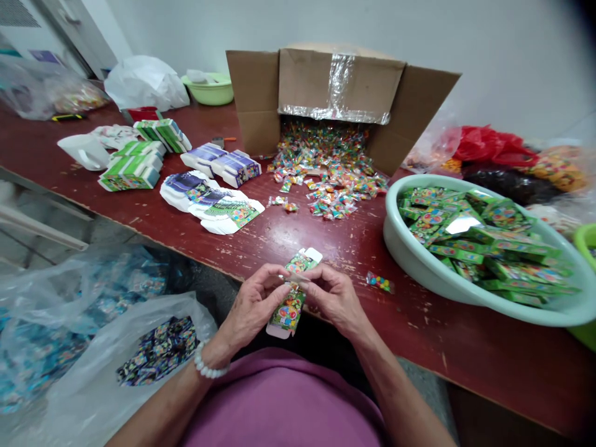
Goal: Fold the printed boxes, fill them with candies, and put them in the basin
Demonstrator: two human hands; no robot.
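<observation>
A green printed carton (289, 305) lies over the table's front edge, with white flaps sticking out at both ends. Over its middle, my left hand (256, 304) is closed, thumb and forefinger pinching a small pale piece (296, 278) that looks like clear film. My right hand (338, 299) pinches that same piece from the other side. Fingertips partly cover it, so its kind is unclear. I cannot tell whether my fingers also touch the carton. Right of my hands, a clear packet of coloured candies (380, 282) rests on the table.
A cardboard box (254, 93) spills wrapped candies (330, 180) onto the red table (344, 254). At right, a pale basin (395, 248) holds green cartons. Flattened cartons (212, 202), carton stacks (135, 164) and a white mug (84, 152) are left. Plastic bags of packets (158, 351) sit below.
</observation>
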